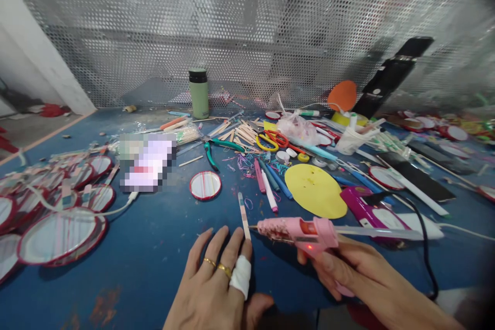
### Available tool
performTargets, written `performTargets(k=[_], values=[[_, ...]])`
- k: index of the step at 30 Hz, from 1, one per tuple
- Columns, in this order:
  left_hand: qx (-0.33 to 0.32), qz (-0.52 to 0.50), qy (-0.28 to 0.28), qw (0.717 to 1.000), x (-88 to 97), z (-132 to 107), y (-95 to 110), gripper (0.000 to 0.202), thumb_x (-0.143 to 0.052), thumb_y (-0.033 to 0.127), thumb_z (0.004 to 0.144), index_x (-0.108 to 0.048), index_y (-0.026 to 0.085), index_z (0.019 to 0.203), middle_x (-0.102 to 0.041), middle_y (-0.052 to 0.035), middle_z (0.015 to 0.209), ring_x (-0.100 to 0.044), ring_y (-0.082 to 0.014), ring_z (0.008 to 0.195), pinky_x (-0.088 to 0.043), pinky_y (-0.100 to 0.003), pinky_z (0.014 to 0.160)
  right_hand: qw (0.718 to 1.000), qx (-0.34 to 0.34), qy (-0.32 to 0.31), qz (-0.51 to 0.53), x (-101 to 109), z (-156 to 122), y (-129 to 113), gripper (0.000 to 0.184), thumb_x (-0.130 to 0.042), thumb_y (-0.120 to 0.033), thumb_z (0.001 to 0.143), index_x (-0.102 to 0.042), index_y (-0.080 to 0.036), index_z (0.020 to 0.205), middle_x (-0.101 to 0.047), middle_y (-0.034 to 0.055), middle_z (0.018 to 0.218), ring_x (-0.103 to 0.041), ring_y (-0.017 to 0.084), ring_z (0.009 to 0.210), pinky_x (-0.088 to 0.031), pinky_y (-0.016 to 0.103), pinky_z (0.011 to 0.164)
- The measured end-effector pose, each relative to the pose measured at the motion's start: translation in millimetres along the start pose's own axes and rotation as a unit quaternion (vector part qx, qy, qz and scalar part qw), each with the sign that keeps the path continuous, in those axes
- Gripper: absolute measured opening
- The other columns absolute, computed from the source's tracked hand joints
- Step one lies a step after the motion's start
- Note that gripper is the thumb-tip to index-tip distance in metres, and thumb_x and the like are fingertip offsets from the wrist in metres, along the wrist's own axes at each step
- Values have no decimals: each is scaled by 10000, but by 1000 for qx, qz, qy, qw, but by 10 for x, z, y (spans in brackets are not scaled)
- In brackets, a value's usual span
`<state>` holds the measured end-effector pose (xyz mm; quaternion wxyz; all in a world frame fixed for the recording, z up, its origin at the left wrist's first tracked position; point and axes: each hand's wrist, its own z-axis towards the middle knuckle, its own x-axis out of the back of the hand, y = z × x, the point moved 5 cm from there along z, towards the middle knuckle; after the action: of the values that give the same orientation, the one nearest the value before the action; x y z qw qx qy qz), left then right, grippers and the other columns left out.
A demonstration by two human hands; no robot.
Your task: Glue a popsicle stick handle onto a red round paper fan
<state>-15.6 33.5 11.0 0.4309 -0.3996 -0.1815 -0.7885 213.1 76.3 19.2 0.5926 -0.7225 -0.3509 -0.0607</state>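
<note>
the right hand (344, 265), fingers clamped on one pink glue gun (299, 233), held its nozzle (254, 227) beside one striped stick (243, 212) on the blue table (143, 263); the left hand (214, 281), fingers slightly apart, hid the stick's near end.

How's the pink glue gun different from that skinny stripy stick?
The glue gun is chunky and pink, while the craft stick is thin with coloured bands. The glue gun shows a glowing red light; the craft stick has none. The glue gun is gripped in the right hand, but the craft stick lies on the blue table by the left hand.
</note>
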Motion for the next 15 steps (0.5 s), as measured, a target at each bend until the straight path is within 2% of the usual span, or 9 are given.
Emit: performTargets(k=[4,6,8,10,11,12,13,14,15], values=[[-14,10,-7,1000,-28,-8,13,538,-560,527,932,-639,131,1286,-712,-94,1263,-609,-295,1149,-333,-457,1037,1000,-9,7,5,-5,-2,-37,513,-507,-654,917,-700,-183,851,-521,-2,661,-484,123,610,-431,228,564],[-1,-11,13,1000,-15,-24,1,491,-555,496,944,-644,141,1271,-714,-91,1251,-609,-290,1145,-344,-459,1035,1000,-8,13,7,1,-6,-44,519,-507,-657,914,-685,-181,809,-525,0,661,-491,124,615,-439,227,571],[11,-46,48,998,56,-30,-48,398,-557,443,958,-664,163,1219,-735,-73,1189,-623,-259,1105,-382,-424,1011,1000,-2,19,11,12,-15,-43,533,-502,-661,913,-654,-178,744,-534,7,663,-502,127,617,-446,230,578],[4,-78,63,995,170,11,-133,258,-574,345,964,-686,181,1128,-758,-40,1057,-641,-202,1001,-437,-341,924,1000,3,24,16,25,-29,-35,538,-494,-662,913,-641,-177,729,-547,15,666,-508,131,611,-451,236,579],[9,-83,58,995,230,61,-202,188,-564,276,967,-692,194,1079,-757,-23,987,-641,-184,949,-448,-316,872,999,2,27,18,34,-38,-27,535,-493,-662,913,-647,-178,746,-550,16,663,-506,133,604,-449,239,572],[12,-84,27,996,269,134,-275,171,-541,230,968,-698,219,1036,-751,-12,955,-636,-188,932,-450,-318,835,999,-1,30,19,42,-49,-16,535,-492,-664,911,-655,-177,761,-549,16,656,-501,133,593,-444,239,561],[32,-72,-2,997,301,227,-369,196,-511,187,969,-701,231,980,-741,-17,939,-627,-202,921,-445,-335,808,999,-5,35,19,52,-61,-2,537,-494,-669,906,-664,-177,775,-545,14,647,-494,133,584,-440,240,552],[38,-53,-7,998,349,339,-449,223,-493,169,968,-702,225,911,-725,-30,889,-614,-212,866,-438,-350,774,999,-9,39,20,60,-74,16,547,-495,-680,899,-669,-177,775,-536,12,634,-483,132,572,-437,241,543],[24,-39,-18,999,371,466,-505,224,-502,167,963,-694,206,856,-709,-50,855,-604,-222,841,-437,-362,765,999,-13,43,21,67,-89,37,559,-495,-692,891,-670,-177,762,-524,9,621,-474,131,562,-437,243,539]])
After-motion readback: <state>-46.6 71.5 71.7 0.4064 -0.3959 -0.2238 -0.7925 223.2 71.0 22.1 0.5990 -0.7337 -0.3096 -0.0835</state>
